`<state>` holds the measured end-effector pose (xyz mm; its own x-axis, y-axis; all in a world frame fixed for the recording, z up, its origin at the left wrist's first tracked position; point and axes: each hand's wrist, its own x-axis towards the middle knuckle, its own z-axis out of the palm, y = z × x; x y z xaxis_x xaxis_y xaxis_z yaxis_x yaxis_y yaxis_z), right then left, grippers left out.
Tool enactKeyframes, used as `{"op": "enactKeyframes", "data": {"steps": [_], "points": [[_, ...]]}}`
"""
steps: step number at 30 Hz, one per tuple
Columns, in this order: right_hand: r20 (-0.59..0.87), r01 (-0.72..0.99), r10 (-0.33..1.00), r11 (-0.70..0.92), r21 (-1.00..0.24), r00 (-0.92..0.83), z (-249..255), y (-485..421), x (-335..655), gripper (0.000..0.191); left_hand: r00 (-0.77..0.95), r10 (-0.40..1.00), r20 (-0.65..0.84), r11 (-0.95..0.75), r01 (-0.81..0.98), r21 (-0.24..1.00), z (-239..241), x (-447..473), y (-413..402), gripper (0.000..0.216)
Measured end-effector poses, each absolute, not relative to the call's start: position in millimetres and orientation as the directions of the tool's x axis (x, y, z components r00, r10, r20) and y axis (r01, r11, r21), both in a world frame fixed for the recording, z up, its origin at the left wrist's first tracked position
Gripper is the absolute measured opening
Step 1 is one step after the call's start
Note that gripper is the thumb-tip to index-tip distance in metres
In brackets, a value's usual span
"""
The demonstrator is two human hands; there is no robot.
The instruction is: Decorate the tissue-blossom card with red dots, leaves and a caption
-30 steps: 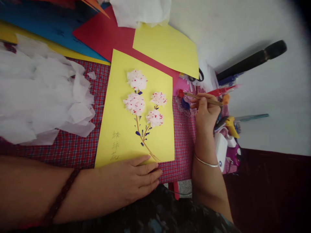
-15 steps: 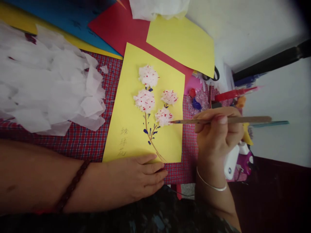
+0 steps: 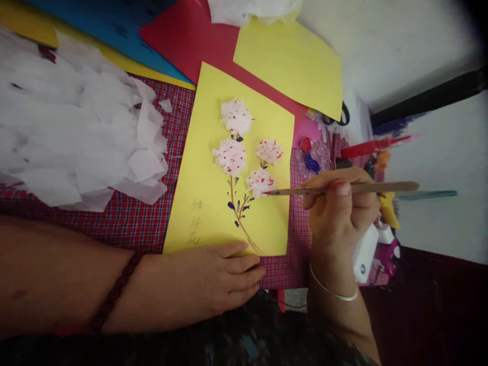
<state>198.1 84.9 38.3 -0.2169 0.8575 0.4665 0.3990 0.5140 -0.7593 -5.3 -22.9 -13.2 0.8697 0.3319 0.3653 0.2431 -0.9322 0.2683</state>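
My right hand pinches a thin wooden paintbrush whose dark red tip meets the lower edge of the lower right paper flower. That flower and several others are white ruffled paper dotted with red, stuck on a yellow sheet. Brown painted stems with dark blue leaves run below them, and pencilled characters stand at the left. My left hand lies flat, fingers stretched out, across the sheet's near edge.
Torn white tissue paper is heaped at the left on a red checked cloth. Behind lie red card, another yellow sheet and blue card. Scissors, a red paint tube and blobs of paint are at the right.
The view has shifted slightly. The brush tip has moved a little left along the flower's lower edge. My left hand stays on the sheet.
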Motion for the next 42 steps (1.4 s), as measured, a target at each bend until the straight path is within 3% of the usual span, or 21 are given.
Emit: {"op": "enactKeyframes", "data": {"steps": [5, 10, 15, 24, 28, 33, 37, 42], "points": [[0.419, 0.446, 0.868, 0.496, -0.745, -0.265, 38, 85, 200, 0.026, 0.867, 0.341, 0.363, -0.928, 0.25, 0.275, -14, -6, -24, 0.035], [0.545, 0.413, 0.832, 0.533, -0.738, -0.101, 41, 89, 202, 0.027, 0.889, 0.323, 0.323, -0.934, 0.246, 0.258, -14, -7, -25, 0.039], [0.456, 0.431, 0.876, 0.477, -0.766, -0.159, 40, 90, 201, 0.027, 0.884, 0.331, 0.329, -0.931, 0.248, 0.268, -13, -7, -24, 0.041], [0.454, 0.432, 0.872, 0.487, -0.759, -0.184, 40, 91, 204, 0.026, 0.884, 0.328, 0.332, -0.931, 0.243, 0.274, -13, -6, -23, 0.038], [0.492, 0.422, 0.865, 0.485, -0.766, -0.101, 38, 91, 201, 0.025, 0.881, 0.334, 0.334, -0.928, 0.245, 0.281, -11, -6, -22, 0.037], [0.466, 0.412, 0.869, 0.49, -0.768, -0.166, 35, 94, 200, 0.021, 0.881, 0.333, 0.335, -0.929, 0.246, 0.277, -12, -7, -23, 0.038], [0.522, 0.402, 0.85, 0.504, -0.765, -0.072, 41, 98, 207, 0.026, 0.888, 0.327, 0.323, -0.931, 0.244, 0.272, -13, -7, -24, 0.039], [0.435, 0.417, 0.897, 0.426, -0.803, -0.079, 42, 100, 213, 0.03, 0.892, 0.319, 0.32, -0.935, 0.24, 0.262, -15, -7, -24, 0.038]]}}
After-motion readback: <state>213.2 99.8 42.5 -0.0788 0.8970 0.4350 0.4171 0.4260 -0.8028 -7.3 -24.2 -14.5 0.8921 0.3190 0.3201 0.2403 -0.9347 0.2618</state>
